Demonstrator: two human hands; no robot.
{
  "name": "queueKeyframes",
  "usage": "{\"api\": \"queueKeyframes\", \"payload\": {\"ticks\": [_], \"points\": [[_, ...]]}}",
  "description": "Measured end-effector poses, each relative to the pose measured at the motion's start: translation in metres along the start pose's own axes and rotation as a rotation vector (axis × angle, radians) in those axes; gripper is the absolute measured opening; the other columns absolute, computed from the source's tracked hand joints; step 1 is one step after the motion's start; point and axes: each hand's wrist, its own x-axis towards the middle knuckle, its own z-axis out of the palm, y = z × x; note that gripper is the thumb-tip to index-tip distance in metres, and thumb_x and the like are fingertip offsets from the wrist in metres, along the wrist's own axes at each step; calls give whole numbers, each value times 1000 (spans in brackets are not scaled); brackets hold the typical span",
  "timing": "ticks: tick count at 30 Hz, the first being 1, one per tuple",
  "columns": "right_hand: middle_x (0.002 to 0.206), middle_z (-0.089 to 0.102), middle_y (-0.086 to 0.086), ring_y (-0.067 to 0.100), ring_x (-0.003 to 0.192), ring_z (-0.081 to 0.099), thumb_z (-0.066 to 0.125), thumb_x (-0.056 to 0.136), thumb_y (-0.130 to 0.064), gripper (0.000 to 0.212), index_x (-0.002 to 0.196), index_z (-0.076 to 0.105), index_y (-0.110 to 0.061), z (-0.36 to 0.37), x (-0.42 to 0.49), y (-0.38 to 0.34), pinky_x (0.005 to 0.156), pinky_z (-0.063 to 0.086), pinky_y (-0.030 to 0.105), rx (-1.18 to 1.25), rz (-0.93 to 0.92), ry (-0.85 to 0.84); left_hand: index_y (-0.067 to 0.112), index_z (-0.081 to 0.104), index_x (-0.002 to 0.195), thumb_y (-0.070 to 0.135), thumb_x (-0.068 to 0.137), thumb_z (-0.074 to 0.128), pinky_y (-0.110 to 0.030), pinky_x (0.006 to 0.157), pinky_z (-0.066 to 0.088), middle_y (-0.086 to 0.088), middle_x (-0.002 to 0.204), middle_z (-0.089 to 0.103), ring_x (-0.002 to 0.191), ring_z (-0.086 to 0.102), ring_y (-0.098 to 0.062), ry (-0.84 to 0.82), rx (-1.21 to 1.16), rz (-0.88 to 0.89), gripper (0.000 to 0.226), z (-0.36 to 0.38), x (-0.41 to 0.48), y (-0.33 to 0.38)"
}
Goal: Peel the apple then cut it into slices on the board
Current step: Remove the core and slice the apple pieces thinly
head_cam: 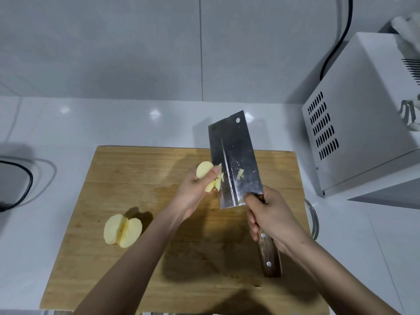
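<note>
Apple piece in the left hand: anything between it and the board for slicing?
Nothing visible. The left hand holds the apple piece above bare cutting board. The cleaver in the right hand lies against its right side, not under it. The other peeled piece lies apart, toward the board's near left.

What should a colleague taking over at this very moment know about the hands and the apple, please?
Left hand: holds a pale yellow peeled apple piece against the blade, over the board.
Right hand: grips the wooden handle of the broad steel cleaver.
Larger peeled apple chunk: lies on the rectangular wooden cutting board, towards its left edge.
Done: apple peeled and split into pieces.
Left: cut both pieces into slices on the board.
</note>
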Motion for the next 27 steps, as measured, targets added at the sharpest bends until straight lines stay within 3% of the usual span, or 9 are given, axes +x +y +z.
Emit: {"api": "queueKeyframes", "payload": {"ticks": [2, 5, 7, 10, 13, 16, 20, 27], "points": [[43, 41, 2, 15, 33, 38, 45, 95, -11, 23, 74, 51, -17, 2, -2, 0, 38, 37, 26, 18, -9, 6, 1, 52, 121, 25, 89, 56, -19, 55, 51, -4, 90, 63, 79, 61, -13, -20, -101, -38, 40, -1, -1, 4], [42, 41, 2, 17, 33, 36, 45, 95, -11, 24, 71, 47, -13, -2, -5, -2, 38, 37, 27, 55, 11, -6, 9, 58, 102, 46, 88, 48, -26, 52, 54, -8, 85, 68, 70, 66, -18, -154, -368, -176, 41, -10, -4, 12], [43, 40, 3, 18, 34, 35, 47, 94, -12, 24, 70, 45, -11, -5, -8, -3, 38, 36, 27, 80, 24, -33, 10, 58, 97, 55, 72, 67, -29, 53, 55, -11, 88, 66, 71, 65, -22, -272, -481, -247, 52, -15, -7, 15], [45, 39, 4, 17, 35, 35, 48, 94, -12, 21, 74, 45, -9, -6, -11, -4, 37, 35, 25, 132, 64, -84, 6, 64, 99, 48, 51, 86, -32, 59, 57, -14, 90, 66, 75, 66, -24, -374, -612, -304, 68, -14, -9, 10], [45, 39, 2, 15, 34, 35, 48, 94, -11, 18, 77, 46, -6, -10, -11, -7, 36, 34, 23, 137, 96, -109, 7, 61, 104, 47, 63, 72, -32, 66, 58, -13, 88, 68, 77, 66, -21, -297, -590, -319, 58, -7, -12, 9], [45, 39, 1, 14, 35, 35, 49, 94, -11, 16, 78, 47, -6, -18, -11, -15, 35, 34, 22, 138, 125, -133, 6, 59, 97, 38, 70, 57, -32, 56, 58, -14, 79, 68, 67, 68, -21, -248, -611, -320, 42, -3, -13, 10], [46, 38, 2, 14, 36, 33, 48, 94, -9, 17, 77, 45, -8, -27, -11, -29, 34, 33, 23, 106, 142, -140, 7, 57, 104, 38, 71, 57, -36, 61, 58, -15, 90, 67, 76, 68, -25, -276, -614, -302, 45, 1, -12, 11], [47, 38, 2, 14, 36, 34, 47, 94, -8, 16, 78, 48, -7, -37, -7, -37, 34, 34, 23, 96, 170, -173, 4, 58, 94, 34, 71, 56, -34, 49, 56, -17, 76, 68, 63, 69, -26, -292, -613, -331, 37, 10, -14, 17]]}}
